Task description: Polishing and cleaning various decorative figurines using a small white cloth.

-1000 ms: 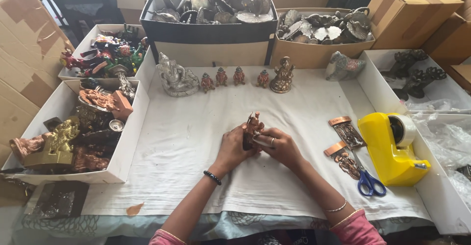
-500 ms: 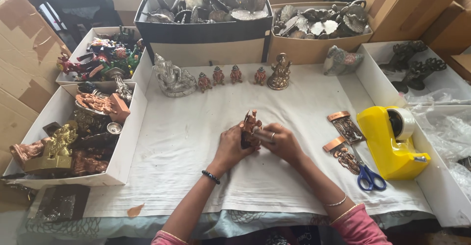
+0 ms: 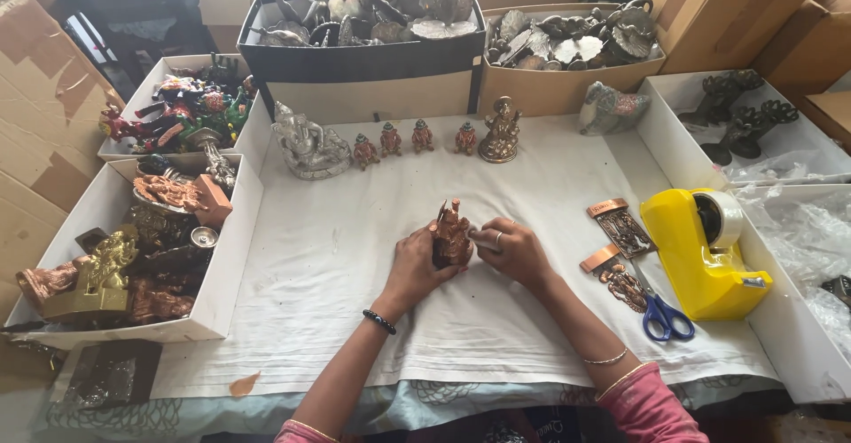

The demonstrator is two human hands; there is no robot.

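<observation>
1. The figurine (image 3: 451, 233), a small copper-brown statuette, is held upright on the white cloth (image 3: 337, 274), near the cloth's middle. Its long axis runs vertically, with the pointed top directed away from the person and the base set toward the cloth.
2. The left hand (image 3: 413, 270) is wrapped around the figurine's left side and base, with the fingers closed on it. A dark beaded bracelet is worn on that wrist.
3. The right hand (image 3: 514, 250) is placed just right of the figurine, with its fingers curled together around a small pale object pressed against the figurine's side. What that object is cannot be told. A ring is seen on one finger.
4. Beyond the figurine, at the cloth's far edge, a row of statuettes is set out: a silver idol (image 3: 306, 144), four small red ones (image 3: 406, 139) and a taller brass idol (image 3: 502, 131).
5. To the right of the figurine two flat copper plaques (image 3: 619, 227) are laid, with blue scissors (image 3: 663, 313) near them and a yellow tape dispenser (image 3: 700, 246) further right.
6. To the left of the figurine a white tray (image 3: 232, 239) filled with brass and copper pieces is seen.
7. Behind the row, a dark box (image 3: 372, 53) heaped with grey metal pieces is placed.
</observation>
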